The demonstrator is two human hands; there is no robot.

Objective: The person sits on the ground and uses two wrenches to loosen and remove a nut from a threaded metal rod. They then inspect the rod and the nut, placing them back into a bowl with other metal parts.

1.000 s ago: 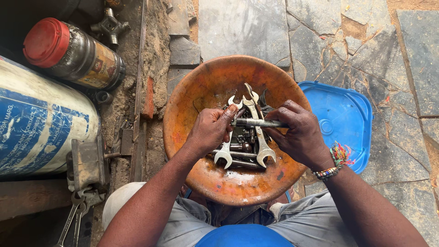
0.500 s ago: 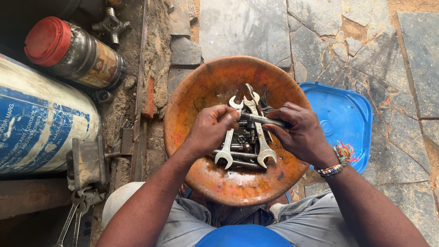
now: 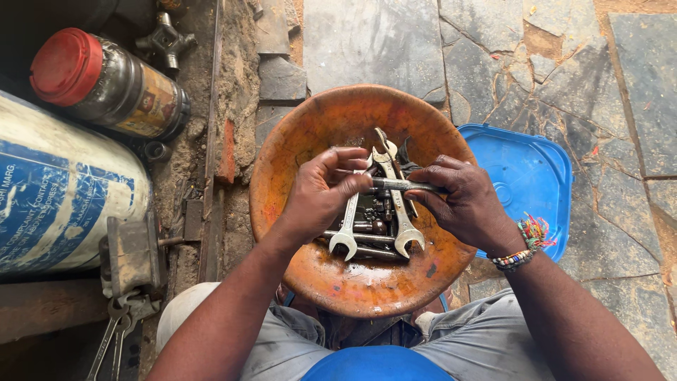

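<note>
An orange metal bowl (image 3: pixel 331 127) rests on my lap and holds several open-ended spanners (image 3: pixel 403 233) and small dark metal parts. Both hands are over the middle of the bowl. My right hand (image 3: pixel 465 201) grips a thin metal rod-like tool (image 3: pixel 395 185) that lies level across the bowl. My left hand (image 3: pixel 321 190) pinches the left end of that same tool with its fingertips. A beaded bracelet sits on my right wrist.
A blue plastic lid (image 3: pixel 529 176) lies on the stone floor at the right of the bowl. At the left lie a blue and white cylinder (image 3: pixel 56 204), a dark jar with a red cap (image 3: pixel 106 81), a metal cross joint (image 3: pixel 166 39) and a small vice (image 3: pixel 130 257).
Both hands have shifted slightly over the bowl, and my left fingers have closed onto the end of the thin tool. The bowl has stayed put.
</note>
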